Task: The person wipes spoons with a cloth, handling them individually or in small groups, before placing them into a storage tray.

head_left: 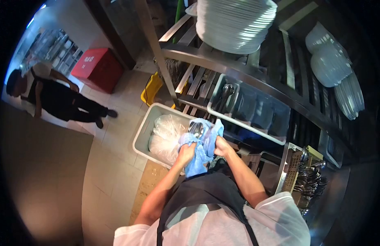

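Note:
A blue cloth (202, 149) is bunched between both my hands in front of my chest. My left hand (186, 152) grips the cloth's lower left part. My right hand (221, 146) holds its right side. A shiny metal spoon (196, 129) pokes out of the cloth's top, its bowl wrapped by the folds. Which hand holds the spoon's handle is hidden by the cloth.
A grey bin (144, 131) lined with clear plastic sits on the floor below my hands. A tub with spoons (249, 108) rests on the steel rack, stacked white plates (235, 24) above, bowls (331, 61) at right. Cutlery (309, 178) fills a tray at right. Another person (54, 98) walks at left.

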A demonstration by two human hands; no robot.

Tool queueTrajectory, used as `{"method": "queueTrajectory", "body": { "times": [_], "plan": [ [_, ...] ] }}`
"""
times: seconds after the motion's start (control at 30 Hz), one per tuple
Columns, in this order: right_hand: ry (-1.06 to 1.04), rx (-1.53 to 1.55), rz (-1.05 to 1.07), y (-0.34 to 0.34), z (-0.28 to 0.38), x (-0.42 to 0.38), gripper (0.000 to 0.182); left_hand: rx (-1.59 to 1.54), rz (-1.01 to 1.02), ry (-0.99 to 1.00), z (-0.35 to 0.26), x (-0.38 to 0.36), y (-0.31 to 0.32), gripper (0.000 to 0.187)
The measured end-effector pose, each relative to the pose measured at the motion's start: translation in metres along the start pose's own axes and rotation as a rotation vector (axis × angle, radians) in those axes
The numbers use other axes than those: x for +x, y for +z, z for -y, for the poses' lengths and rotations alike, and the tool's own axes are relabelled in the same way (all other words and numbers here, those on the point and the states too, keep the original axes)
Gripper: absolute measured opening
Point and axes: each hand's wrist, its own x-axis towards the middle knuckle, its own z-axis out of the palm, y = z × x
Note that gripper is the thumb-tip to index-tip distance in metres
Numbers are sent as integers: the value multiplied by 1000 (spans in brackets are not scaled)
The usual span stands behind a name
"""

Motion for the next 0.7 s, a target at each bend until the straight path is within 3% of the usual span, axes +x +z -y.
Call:
{"method": "queueTrajectory", "body": {
  "times": [0.03, 0.07, 0.17, 0.2, 0.27, 0.37, 0.43, 0.53, 0.57, 0.63, 0.7],
  "plan": [
    [-44, -21, 26, 5, -9, 0, 24, 59, 76, -34, -8, 0, -4, 44],
    [-117, -248, -150, 10, -14, 2, 23, 163, 137, -74, -16, -1, -8, 43],
    [-729, -852, -445, 11, -22, 27, 30, 150, 179, 37, -26, -2, -10, 41],
    [-739, -842, -450, 14, -14, 27, 30, 113, 171, 65, -34, -7, -11, 36],
    [-833, -1223, -463, 18, 3, 17, 37, 137, 131, 117, -25, -3, -6, 34],
    [-872, -1281, -624, 23, 26, 10, 33, 87, 104, 162, -29, -15, -7, 31],
    [-1017, -1235, -506, 24, 41, 6, 28, 28, 108, 159, -37, -25, -14, 29],
    [-735, -1132, -387, 23, 36, -1, 26, 13, 95, 238, -46, -30, -22, 28],
    [-648, -1143, -406, 22, 26, -2, 26, 31, 99, 140, -51, -29, -25, 28],
    [-622, -739, -258, 31, 7, -1, 28, 44, 103, 38, -51, -25, -25, 28],
    [-813, -879, -161, 36, 5, 1, 29, -106, 255, 81, -47, -18, -26, 36]
  ]
}}
